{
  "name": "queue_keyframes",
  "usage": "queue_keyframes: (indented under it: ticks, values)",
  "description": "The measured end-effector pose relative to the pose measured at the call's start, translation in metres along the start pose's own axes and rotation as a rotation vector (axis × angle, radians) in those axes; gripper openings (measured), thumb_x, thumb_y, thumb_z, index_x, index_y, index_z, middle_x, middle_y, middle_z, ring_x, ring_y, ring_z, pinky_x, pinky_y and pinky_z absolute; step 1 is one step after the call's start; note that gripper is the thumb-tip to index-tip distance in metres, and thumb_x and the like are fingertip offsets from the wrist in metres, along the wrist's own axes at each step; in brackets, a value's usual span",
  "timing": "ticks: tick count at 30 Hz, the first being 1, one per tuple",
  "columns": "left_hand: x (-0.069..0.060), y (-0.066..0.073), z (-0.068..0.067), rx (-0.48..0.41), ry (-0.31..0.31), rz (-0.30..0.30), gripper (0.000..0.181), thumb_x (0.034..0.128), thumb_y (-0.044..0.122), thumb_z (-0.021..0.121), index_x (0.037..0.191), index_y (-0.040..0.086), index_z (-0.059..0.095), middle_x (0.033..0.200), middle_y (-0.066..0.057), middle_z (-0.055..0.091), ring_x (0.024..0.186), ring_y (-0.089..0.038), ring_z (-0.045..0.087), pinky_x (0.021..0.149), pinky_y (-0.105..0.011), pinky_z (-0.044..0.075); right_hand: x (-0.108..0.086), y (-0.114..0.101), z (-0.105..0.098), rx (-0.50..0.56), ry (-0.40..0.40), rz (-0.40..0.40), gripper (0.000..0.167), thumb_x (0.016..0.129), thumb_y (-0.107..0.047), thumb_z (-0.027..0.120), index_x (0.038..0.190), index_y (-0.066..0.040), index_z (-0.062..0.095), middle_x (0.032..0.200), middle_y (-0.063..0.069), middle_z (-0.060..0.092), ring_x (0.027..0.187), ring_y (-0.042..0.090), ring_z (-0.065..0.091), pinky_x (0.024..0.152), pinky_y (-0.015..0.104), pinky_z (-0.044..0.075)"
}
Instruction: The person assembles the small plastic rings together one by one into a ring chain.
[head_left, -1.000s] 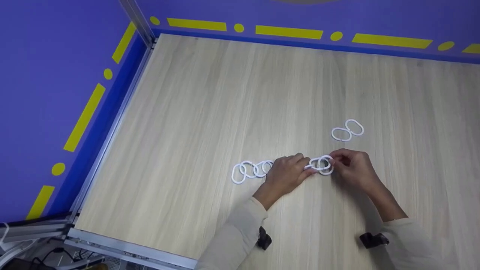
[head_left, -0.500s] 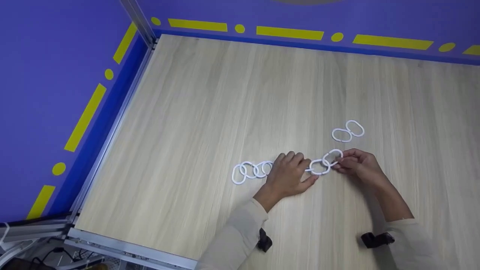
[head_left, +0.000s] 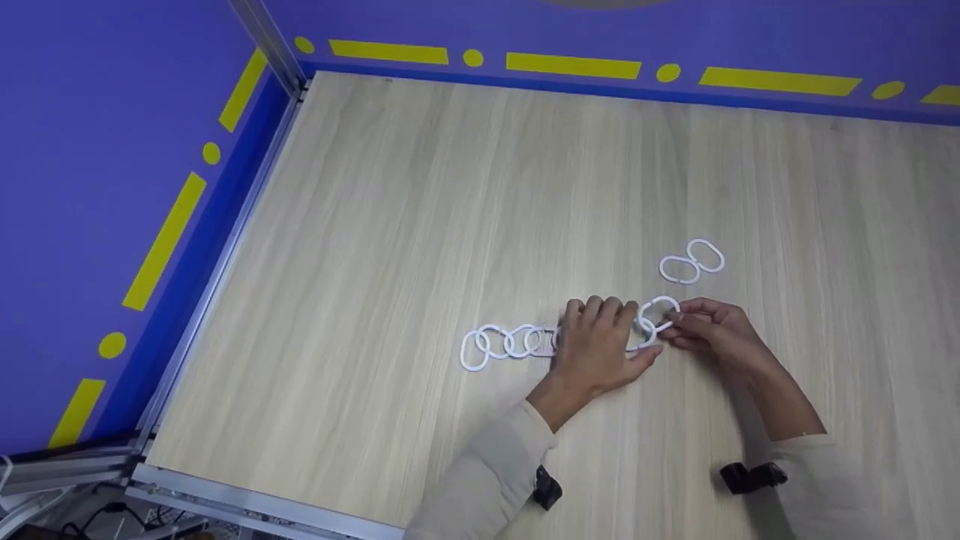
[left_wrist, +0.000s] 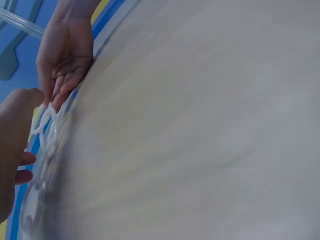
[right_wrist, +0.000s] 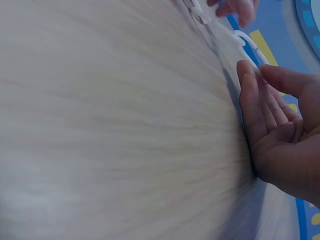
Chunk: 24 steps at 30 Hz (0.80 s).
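A chain of white oval plastic links [head_left: 463, 352] runs left to right on the table. My right hand [head_left: 724, 334] pinches the end link [head_left: 664, 298] between thumb and fingers; a gap shows in that link, and it passes through its neighbour. Over the chain's middle lies my left hand [head_left: 596, 352], its fingers fairly straight and its thumb near the neighbouring link. It hides several links. In the right wrist view, the left fingers [right_wrist: 244, 12] appear apart from the chain, while the right thumb and fingertips meet on the link.
Two loose white links [head_left: 679, 259] lie beyond my right hand, touching or overlapping each other. The wood-grain table [head_left: 450, 187] is bounded by blue-purple panels [head_left: 97, 187] with yellow marks at the left and back. A metal rail [head_left: 262, 504] runs along its front left edge.
My right hand has drawn the end link right and tilted it away from its neighbour. My left hand has slid right along the chain, its fingers straightening and its thumb moving off the link.
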<state>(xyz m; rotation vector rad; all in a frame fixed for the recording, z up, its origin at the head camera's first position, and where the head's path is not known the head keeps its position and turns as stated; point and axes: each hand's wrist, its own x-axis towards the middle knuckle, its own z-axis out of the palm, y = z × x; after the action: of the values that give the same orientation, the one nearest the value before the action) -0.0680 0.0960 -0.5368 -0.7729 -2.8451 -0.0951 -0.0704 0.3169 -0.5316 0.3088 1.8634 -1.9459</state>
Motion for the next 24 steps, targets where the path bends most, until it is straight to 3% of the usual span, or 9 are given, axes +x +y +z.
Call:
queue_keyframes:
  ticks: [5, 9, 14, 19, 24]
  values:
    - [0.002, 0.011, 0.017, -0.030, 0.123, -0.060, 0.066, 0.0909, 0.080, 0.042, 0.123, 0.027, 0.066, 0.108, 0.012, 0.070, 0.096, -0.010, 0.062, 0.082, -0.031, 0.043, 0.000, 0.002, 0.003, -0.003, -0.018, 0.011, 0.007, 0.103, -0.011, 0.058, 0.100, -0.008, 0.064, 0.084, -0.004, 0.079, 0.080, 0.005, 0.076, 0.074, 0.020, 0.060]
    - [0.000, 0.013, 0.028, -0.057, 0.168, -0.077, 0.060, 0.0932, 0.077, 0.044, 0.114, 0.026, 0.069, 0.100, 0.011, 0.070, 0.090, -0.011, 0.061, 0.077, -0.030, 0.043, -0.001, 0.002, 0.004, -0.026, -0.024, 0.027, 0.007, 0.103, -0.011, 0.059, 0.098, -0.009, 0.063, 0.084, -0.006, 0.078, 0.079, 0.002, 0.075, 0.074, 0.019, 0.060]
    - [0.001, 0.011, 0.031, -0.051, 0.176, -0.047, 0.055, 0.0945, 0.073, 0.047, 0.111, 0.025, 0.070, 0.097, 0.010, 0.067, 0.089, -0.011, 0.058, 0.077, -0.030, 0.043, -0.001, -0.002, 0.001, -0.040, -0.050, 0.042, 0.007, 0.103, -0.011, 0.058, 0.099, -0.006, 0.061, 0.085, -0.004, 0.079, 0.081, 0.003, 0.076, 0.075, 0.020, 0.060]
    - [0.004, 0.012, 0.030, -0.015, 0.143, -0.003, 0.056, 0.0941, 0.073, 0.044, 0.111, 0.026, 0.068, 0.098, 0.010, 0.065, 0.089, -0.011, 0.058, 0.077, -0.030, 0.044, -0.005, -0.005, -0.007, -0.077, -0.114, 0.092, 0.007, 0.104, -0.012, 0.055, 0.103, -0.006, 0.059, 0.088, -0.004, 0.079, 0.085, 0.004, 0.076, 0.078, 0.021, 0.060]
    - [0.004, 0.013, 0.031, 0.025, 0.148, 0.030, 0.052, 0.0953, 0.071, 0.044, 0.109, 0.027, 0.069, 0.096, 0.011, 0.064, 0.088, -0.009, 0.057, 0.076, -0.029, 0.042, -0.006, -0.004, -0.012, -0.082, -0.178, 0.087, 0.008, 0.105, -0.012, 0.054, 0.105, -0.007, 0.059, 0.092, -0.003, 0.079, 0.089, 0.005, 0.076, 0.080, 0.022, 0.060]
